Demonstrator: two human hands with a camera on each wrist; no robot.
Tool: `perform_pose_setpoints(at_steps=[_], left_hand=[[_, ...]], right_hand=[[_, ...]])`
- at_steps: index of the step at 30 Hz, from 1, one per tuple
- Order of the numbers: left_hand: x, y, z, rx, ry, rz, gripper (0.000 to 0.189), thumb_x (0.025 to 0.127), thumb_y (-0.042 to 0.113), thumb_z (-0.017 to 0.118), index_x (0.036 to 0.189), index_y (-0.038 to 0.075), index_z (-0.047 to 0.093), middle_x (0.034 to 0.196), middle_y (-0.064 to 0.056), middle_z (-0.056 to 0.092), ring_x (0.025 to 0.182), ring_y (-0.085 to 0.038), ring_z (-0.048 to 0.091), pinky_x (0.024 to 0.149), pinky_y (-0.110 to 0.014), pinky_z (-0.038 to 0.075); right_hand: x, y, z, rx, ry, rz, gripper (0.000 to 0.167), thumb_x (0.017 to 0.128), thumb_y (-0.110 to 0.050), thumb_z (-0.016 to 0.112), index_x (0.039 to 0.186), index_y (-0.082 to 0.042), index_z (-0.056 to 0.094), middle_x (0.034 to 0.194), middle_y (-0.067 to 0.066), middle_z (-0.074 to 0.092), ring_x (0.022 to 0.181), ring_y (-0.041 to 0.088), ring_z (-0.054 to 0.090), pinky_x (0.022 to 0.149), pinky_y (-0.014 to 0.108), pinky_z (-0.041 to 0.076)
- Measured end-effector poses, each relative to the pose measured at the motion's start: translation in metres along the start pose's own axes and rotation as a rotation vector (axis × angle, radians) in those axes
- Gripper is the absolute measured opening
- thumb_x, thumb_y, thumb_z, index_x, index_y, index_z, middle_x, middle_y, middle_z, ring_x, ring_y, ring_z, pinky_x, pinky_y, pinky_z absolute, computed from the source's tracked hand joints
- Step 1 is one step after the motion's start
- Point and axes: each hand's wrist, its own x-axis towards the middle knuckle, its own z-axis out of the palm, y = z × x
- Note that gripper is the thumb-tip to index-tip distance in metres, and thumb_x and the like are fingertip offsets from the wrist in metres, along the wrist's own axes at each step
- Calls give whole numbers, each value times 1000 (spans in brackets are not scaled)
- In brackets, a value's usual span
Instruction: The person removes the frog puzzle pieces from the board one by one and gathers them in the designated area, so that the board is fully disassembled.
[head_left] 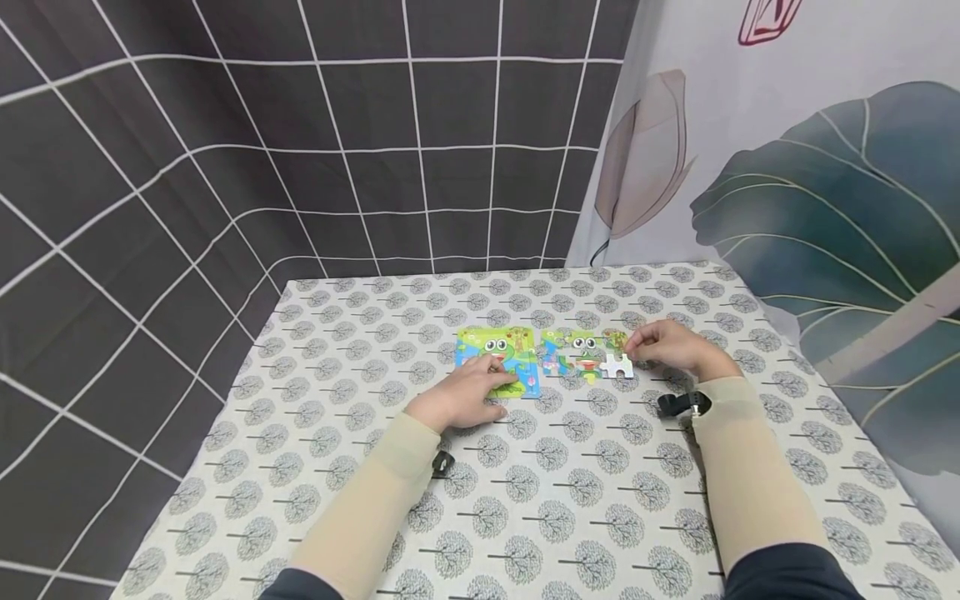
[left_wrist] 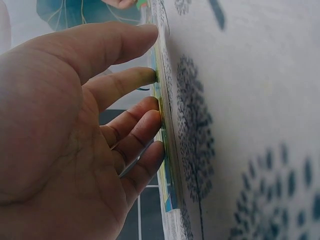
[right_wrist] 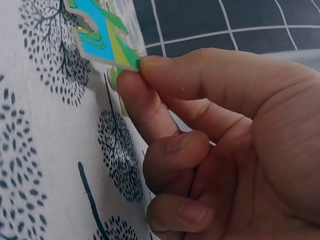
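My left hand (head_left: 463, 393) rests its fingertips on a colourful frog-picture puzzle board (head_left: 529, 385), covering part of the picture. In the left wrist view the fingers are spread and loosely bent, touching the thin board (left_wrist: 172, 187) from above. My right hand (head_left: 670, 345) pinches a jigsaw piece (head_left: 619, 366), which looks white with glare from the head. The right wrist view shows this piece (right_wrist: 102, 45) in blue, green and yellow, its corner between thumb and index finger. Beside it lie several puzzle pieces (head_left: 587, 343) with frog eyes and a mouth, partly joined.
A tablecloth (head_left: 555, 500) printed with grey trees covers the table. Behind and to the left hangs a dark cloth (head_left: 360, 108) with white grid lines. A pale curtain with large leaves (head_left: 847, 192) stands at the right. Dark wrist cameras (head_left: 678, 405) sit by the wrists.
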Motion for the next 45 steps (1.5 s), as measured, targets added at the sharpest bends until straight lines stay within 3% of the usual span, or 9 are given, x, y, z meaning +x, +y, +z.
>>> perform_pose_setpoints(at_steps=[12,34,45], left_hand=[[0,0,1,-1,-1,-6,65,96,39,75,155,26,52,150,0,46,140,-23,43,122,-45,35],[-1,0,1,-11,-1,-8,65,96,40,75,156,26,52,149,1,46,139,-22,43,122,-45,35],[0,-8,-2,-147,28,2,55,98,29,73,150,18,59,161,-5,42,148,-27,40,124,-45,33]], right_hand=[[-1,0,-1,-65,2,4,24,91,-10,78,109,5,74,91,7,71,68,14,55,60,27,51],[0,1,-1,-117,29,9,23,92,-15,79,107,2,77,92,4,73,68,13,55,60,27,49],[1,-11,3,-120,23,-5,23,93,-17,77,109,-1,75,97,9,71,81,21,59,69,30,54]])
